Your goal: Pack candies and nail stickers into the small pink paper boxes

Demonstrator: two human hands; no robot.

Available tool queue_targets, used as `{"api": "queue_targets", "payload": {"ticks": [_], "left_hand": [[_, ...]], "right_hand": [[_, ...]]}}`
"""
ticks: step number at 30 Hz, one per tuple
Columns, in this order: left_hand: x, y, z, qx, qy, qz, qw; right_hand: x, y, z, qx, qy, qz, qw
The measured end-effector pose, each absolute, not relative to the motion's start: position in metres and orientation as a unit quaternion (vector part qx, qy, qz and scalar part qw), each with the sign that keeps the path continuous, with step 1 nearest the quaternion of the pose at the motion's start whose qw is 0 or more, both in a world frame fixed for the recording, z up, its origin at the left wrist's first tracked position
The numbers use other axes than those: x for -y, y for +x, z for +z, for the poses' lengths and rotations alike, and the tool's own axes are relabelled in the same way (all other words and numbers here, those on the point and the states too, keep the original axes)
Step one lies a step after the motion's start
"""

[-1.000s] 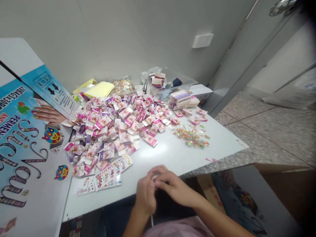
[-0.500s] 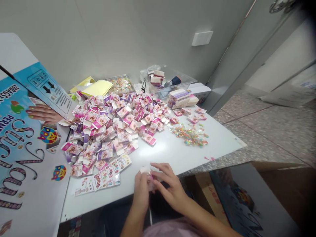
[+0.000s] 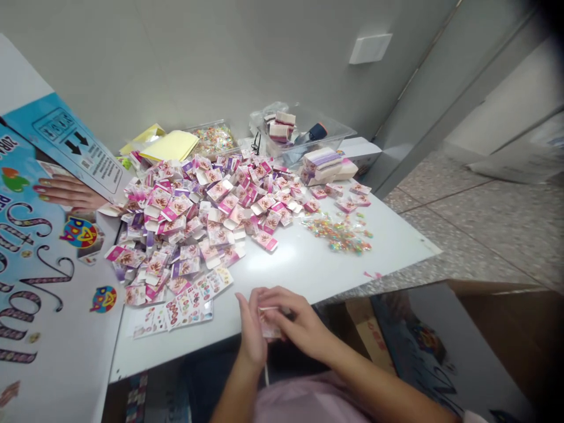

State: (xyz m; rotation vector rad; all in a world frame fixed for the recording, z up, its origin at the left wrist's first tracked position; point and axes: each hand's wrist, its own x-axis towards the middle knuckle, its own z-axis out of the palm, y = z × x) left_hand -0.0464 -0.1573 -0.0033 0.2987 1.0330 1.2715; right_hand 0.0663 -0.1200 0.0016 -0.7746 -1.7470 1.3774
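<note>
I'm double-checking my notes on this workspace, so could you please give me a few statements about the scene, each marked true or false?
1. The left hand and the right hand have a small box between them. True.
2. The printed sheets lie on the floor. False: they lie on the table, near its front edge.
3. The loose-looking colourful pieces are to the right of the pile of boxes. True.
4. The yellow paper is at the table's back right. False: it is at the back left.
5. The wall plate is black. False: it is white.
</note>
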Motion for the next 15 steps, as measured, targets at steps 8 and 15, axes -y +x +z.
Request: {"api": "queue_targets", "payload": {"ticks": [8, 15], "left_hand": [[0.153, -0.044, -0.008, -0.486, 0.209, 0.533, 0.660], [0.152, -0.043, -0.003, -0.494, 0.210, 0.541, 0.648]], "right_hand": [[0.117, 0.062, -0.007, 0.468, -0.359, 0.714, 0.377], [0.127, 0.057, -0.004, 0.532, -0.389, 0.609, 0.442]]}}
